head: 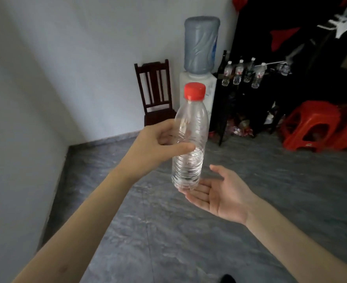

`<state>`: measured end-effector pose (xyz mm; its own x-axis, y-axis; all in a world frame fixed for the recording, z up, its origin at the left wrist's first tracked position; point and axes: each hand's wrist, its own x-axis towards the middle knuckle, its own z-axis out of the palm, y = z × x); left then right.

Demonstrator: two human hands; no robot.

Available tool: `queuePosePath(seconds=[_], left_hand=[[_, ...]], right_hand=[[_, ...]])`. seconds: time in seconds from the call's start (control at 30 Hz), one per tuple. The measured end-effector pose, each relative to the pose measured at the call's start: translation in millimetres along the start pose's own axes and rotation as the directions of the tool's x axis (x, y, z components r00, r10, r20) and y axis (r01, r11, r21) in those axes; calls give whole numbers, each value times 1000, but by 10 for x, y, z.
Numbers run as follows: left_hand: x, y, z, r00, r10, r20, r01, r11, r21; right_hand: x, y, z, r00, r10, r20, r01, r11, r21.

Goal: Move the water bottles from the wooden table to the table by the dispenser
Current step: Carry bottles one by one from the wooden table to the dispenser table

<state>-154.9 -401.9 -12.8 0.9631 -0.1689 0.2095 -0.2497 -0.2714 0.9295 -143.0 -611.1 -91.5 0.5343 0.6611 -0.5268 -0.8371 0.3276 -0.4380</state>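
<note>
A clear plastic water bottle (191, 127) with a red cap stands upright in mid-air at the centre of the view. My left hand (158, 139) grips its middle, thumb across the front. My right hand (219, 193) lies palm up with straight fingers just under the bottle's base; whether it touches the base I cannot tell. Ahead, a white water dispenser (199, 86) carries a large blue jug. To its right, several small bottles (240, 73) stand on a dark table (274, 84).
A dark wooden chair (155, 92) stands against the white wall left of the dispenser. Red plastic stools (315, 127) sit on the grey tiled floor at the right. Dark clutter lies under the table.
</note>
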Motion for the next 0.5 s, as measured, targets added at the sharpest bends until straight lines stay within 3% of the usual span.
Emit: queuePosePath(seconds=[0.5], left_hand=[[1848, -30, 1429, 988, -22, 151, 24, 1000, -11]], right_hand=[[-436, -1595, -1409, 992, -106, -65, 113, 988, 106]])
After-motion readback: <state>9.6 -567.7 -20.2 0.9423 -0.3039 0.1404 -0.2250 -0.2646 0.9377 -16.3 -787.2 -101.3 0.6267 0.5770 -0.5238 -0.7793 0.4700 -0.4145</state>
